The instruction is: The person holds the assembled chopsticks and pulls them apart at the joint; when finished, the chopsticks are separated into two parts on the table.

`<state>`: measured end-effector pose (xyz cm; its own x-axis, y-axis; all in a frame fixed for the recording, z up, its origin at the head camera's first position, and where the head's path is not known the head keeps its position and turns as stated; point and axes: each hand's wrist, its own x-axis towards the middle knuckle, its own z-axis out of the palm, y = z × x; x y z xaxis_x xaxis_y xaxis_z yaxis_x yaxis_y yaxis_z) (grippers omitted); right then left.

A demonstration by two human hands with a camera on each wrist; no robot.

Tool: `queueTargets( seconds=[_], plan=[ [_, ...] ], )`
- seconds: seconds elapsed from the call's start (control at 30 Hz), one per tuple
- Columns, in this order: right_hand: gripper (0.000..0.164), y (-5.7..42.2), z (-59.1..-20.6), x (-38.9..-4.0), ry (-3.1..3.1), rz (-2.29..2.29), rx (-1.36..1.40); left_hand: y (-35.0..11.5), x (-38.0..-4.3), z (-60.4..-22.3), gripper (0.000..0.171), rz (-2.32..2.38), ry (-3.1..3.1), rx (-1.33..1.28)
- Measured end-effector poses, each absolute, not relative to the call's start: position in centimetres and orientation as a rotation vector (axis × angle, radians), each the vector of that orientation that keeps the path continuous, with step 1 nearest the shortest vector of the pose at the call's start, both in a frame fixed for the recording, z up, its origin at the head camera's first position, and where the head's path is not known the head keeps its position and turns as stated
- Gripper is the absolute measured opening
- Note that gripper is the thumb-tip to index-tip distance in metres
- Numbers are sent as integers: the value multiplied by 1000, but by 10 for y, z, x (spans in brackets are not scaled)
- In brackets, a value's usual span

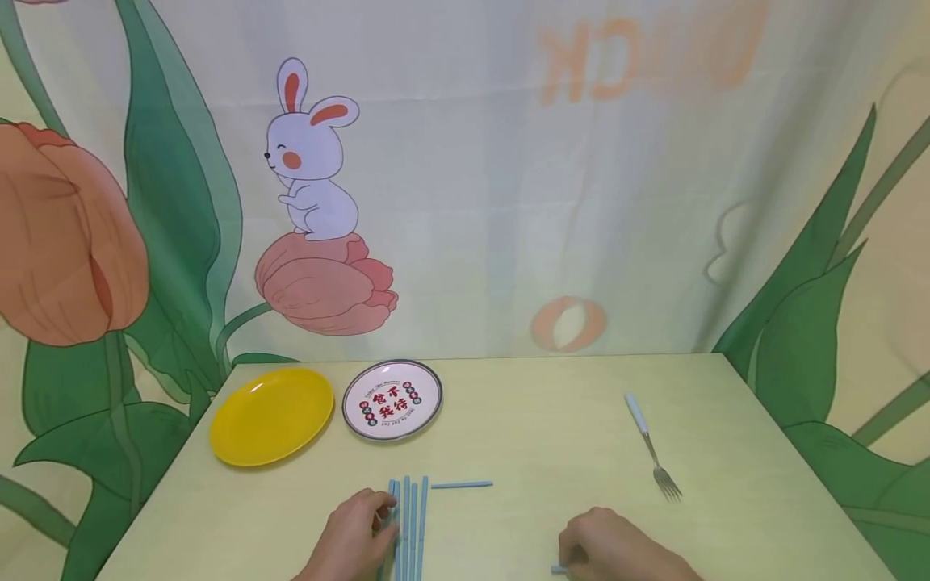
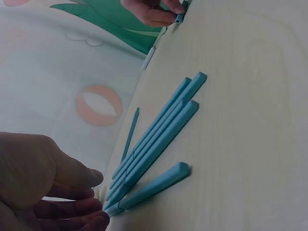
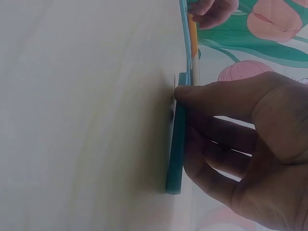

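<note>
Curtain-backed table (image 1: 538, 428) | room type unclear | cartoon curtain (image 1: 465, 202), yellow plate (image 1: 270, 420), fork (image 1: 651, 448)

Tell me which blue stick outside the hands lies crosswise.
The lone blue stick, just right of the stick row, whose sticks point away from the person.

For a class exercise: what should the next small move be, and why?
Perhaps the right grip should carry its blue piece left towards the blue sticks: it pinches that piece apart from them, and they lie close together near the left grip.
</note>
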<state>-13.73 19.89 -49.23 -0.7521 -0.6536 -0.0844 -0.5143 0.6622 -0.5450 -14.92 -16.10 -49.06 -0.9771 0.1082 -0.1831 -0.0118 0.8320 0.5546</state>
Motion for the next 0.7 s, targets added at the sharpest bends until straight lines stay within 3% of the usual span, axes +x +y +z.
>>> queueTargets(
  seconds=[0.7],
  plan=[
    [19,199,-495,-136,2564,-765,-910,-166,-124,-503,39,783,2903,18]
  ],
)
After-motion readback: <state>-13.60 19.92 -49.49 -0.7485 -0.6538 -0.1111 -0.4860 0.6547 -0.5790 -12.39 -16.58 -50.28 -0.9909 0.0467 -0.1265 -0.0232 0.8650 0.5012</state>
